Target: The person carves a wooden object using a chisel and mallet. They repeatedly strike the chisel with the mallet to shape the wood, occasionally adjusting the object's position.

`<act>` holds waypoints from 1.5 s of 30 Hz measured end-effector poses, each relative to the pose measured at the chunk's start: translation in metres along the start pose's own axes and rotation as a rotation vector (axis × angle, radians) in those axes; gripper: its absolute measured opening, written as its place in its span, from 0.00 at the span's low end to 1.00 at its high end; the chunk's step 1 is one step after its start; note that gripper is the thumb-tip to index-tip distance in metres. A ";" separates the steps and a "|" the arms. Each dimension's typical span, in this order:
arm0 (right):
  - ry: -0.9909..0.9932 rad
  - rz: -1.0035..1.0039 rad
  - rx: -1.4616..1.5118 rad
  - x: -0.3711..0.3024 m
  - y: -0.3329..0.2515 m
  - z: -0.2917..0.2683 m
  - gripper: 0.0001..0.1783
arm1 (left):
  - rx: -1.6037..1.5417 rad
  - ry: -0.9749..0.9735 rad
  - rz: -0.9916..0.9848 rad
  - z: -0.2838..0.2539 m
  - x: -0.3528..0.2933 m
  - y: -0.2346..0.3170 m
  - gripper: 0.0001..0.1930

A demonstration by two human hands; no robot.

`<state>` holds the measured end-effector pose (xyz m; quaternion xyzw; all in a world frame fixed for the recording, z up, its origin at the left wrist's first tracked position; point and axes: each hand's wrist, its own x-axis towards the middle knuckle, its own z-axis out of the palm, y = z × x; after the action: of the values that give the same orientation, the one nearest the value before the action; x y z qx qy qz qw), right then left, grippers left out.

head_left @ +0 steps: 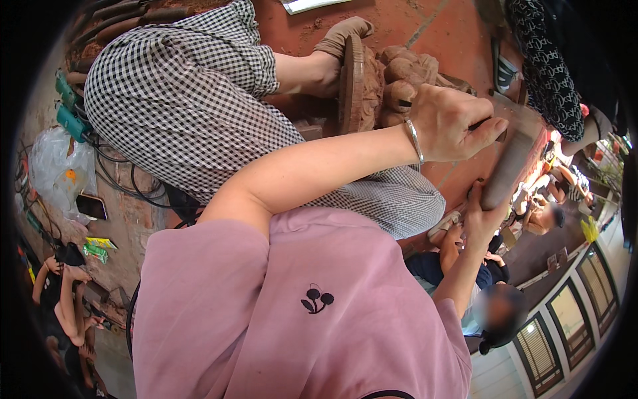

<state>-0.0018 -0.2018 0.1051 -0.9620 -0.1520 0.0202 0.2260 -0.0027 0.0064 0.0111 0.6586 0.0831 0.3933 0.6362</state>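
In the head camera's view, a reddish tiled floor point(455, 50) fills the top of a busy workspace, curved at its edges by the wide lens. Along the right side, other people sit or bend near a pale wall with dark-framed windows point(570, 312). The person wearing the camera sits low, in a pink shirt point(332, 266) with a small embroidered cherry and black-and-white checked trousers point(193, 100).

The left hand point(458, 123), a silver bracelet point(415, 141) at its wrist, is closed in a fist around a thin dark tool point(503, 135), mostly hidden by the fingers. The right hand point(482, 214), lower and farther right, is wrapped around the lower end of a brown wooden mallet point(508, 171). The mallet slants up just beside the left fist, its upper part blurred; whether it touches the tool, I cannot tell.

A brown carved wood piece point(405, 66), with rounded lumps and a flat edge, is on the floor just beyond the left hand, next to the person's foot in a brown sock point(344, 36) that leaves the heel bare.

On the left are a clear plastic bag point(56, 163), a dark phone point(91, 206), black cables point(123, 174) and green power tools point(70, 120).
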 end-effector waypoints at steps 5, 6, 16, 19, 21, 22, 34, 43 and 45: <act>0.081 0.071 0.336 -0.006 -0.004 0.009 0.21 | -0.025 -0.012 0.002 -0.002 -0.003 -0.002 0.18; 0.054 0.054 0.273 -0.007 -0.009 0.008 0.20 | -0.034 -0.007 0.007 -0.001 -0.004 -0.003 0.18; -0.013 -0.176 -0.224 -0.002 -0.009 -0.001 0.24 | -0.113 -0.021 0.069 -0.012 -0.009 -0.006 0.19; 0.061 -0.073 0.170 -0.013 -0.004 0.009 0.21 | -0.170 0.005 0.061 -0.010 -0.009 -0.004 0.19; 0.084 -0.111 0.087 -0.016 -0.006 0.013 0.21 | -0.155 -0.006 0.073 -0.012 -0.009 -0.004 0.19; 0.086 -0.183 -0.108 -0.010 -0.017 0.011 0.21 | -0.145 -0.011 0.081 -0.013 -0.009 -0.005 0.19; 0.004 -0.028 -0.010 -0.016 0.009 0.004 0.25 | 0.027 -0.180 0.145 -0.006 -0.024 0.019 0.17; 0.049 0.188 0.445 -0.034 0.008 0.009 0.19 | 0.048 -0.219 0.078 -0.008 -0.019 0.016 0.21; 0.048 0.186 0.407 -0.043 0.019 0.012 0.19 | 0.036 -0.270 0.068 -0.013 -0.019 0.014 0.20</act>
<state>-0.0389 -0.2255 0.0845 -0.9067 -0.0501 0.0483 0.4160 -0.0287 0.0025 0.0141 0.7193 -0.0186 0.3211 0.6158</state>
